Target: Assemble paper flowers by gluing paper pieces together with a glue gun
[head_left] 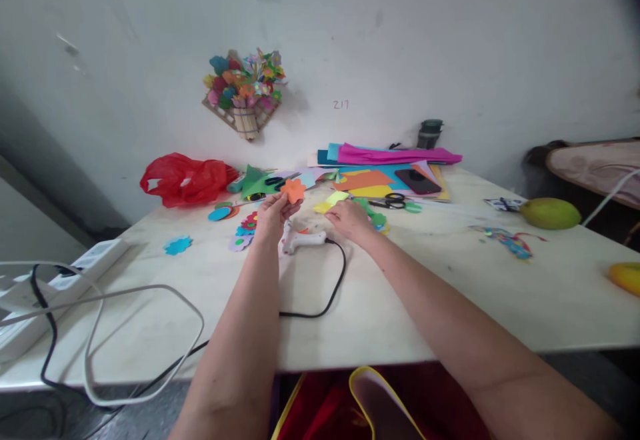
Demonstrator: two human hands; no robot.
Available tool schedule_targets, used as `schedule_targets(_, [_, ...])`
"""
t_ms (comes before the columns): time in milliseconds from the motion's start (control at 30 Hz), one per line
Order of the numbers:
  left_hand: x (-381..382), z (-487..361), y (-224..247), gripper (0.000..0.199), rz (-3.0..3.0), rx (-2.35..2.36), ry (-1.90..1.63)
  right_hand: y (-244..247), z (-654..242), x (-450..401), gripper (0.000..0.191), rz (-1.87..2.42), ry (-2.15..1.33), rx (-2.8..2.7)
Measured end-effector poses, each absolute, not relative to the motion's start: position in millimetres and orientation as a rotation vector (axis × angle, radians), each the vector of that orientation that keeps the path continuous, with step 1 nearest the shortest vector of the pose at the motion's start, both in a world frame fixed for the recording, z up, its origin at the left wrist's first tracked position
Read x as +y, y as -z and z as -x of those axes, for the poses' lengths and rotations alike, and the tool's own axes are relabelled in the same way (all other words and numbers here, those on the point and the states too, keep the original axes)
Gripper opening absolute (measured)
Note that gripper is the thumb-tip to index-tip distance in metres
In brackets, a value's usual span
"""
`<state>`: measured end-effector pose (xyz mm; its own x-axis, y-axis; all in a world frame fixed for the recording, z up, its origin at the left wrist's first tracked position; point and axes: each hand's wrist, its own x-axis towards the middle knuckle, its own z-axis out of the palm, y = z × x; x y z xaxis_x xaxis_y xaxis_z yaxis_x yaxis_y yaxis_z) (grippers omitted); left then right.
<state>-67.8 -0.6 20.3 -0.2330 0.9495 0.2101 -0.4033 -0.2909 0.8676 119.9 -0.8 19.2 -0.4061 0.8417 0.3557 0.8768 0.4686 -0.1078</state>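
Observation:
Pinched upright between the fingers of my left hand [275, 213] is an orange paper flower [293, 191]. My right hand [350, 219] has its fingertips drawn together at a small yellow paper piece [321, 207]; whether they grip it is hidden. A paler yellow piece [337, 197] lies just behind those fingers. Between my hands a white glue gun [305, 240] rests on the table, its black cord curving toward me. Layered paper flowers [241, 243] lie under and beside my left wrist. Green paper flowers [375, 213] are partly behind my right hand.
A blue flower [179, 245] and a white power strip [95, 260] with looping cables lie left. Behind are a red plastic bag [187, 180], coloured sheets [367, 180], scissors [393, 202] and a phone [418, 181]. A green-yellow fruit [550, 213] sits right.

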Motion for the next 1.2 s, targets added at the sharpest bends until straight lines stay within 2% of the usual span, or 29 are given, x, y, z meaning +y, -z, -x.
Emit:
schedule_targets(333, [4,62,-12,0.035,-1.114,0.819,-1.57,-6,-136,6,0.028,1.481,0.285,-2.493])
schedule_targets(633, [2,58,-12,0.032,-1.108,0.821,-1.525,-6,-135,6,0.021,1.403,0.267,-2.452])
schedule_targets(800, [1,55,-15,0.031,-1.135,0.841,-1.479,-2,-139,18,0.016,1.398,-0.09,-2.048])
schedule_targets(1000, [0,45,-15,0.031,-1.184,0.829,-1.42,-2,-143,30,0.009,1.029,-0.653,-1.532])
schedule_targets(1100, [0,41,-13,0.029,-1.195,0.857,-1.379,-8,-142,25,0.014,0.931,-0.75,-1.451])
schedule_targets(1200, [-1,36,-13,0.028,-1.22,0.852,-1.336,-14,-141,19,0.018,0.899,-0.692,-1.469])
